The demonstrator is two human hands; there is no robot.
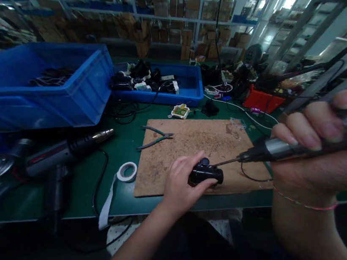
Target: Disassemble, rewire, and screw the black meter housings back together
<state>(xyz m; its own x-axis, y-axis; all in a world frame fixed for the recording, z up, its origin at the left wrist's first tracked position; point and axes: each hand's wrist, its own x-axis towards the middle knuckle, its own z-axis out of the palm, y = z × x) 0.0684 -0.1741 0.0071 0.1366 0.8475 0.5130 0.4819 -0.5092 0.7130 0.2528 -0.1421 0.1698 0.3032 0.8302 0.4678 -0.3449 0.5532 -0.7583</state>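
Observation:
A small black cylindrical device (207, 172) lies on the brown board (191, 142), with my left hand (183, 180) gripping it between thumb and fingers. A round knob-like part shows on its upper side. My right hand (319, 145) is wrapped around an electric screwdriver (281, 148) with a grey and black body. Its thin bit points left and reaches the device's right side near the top; whether it touches a screw I cannot tell. Beyond my left hand, pliers (158, 136) lie with handles spread on the board.
At left are a heat gun (64, 155), a roll of white tape (127, 172) and a large blue bin (69, 92). A shallow blue tray (191, 83) holds black and white parts. A circuit board (180, 111) lies behind the board, and a red bin (262, 100) stands at right among cables.

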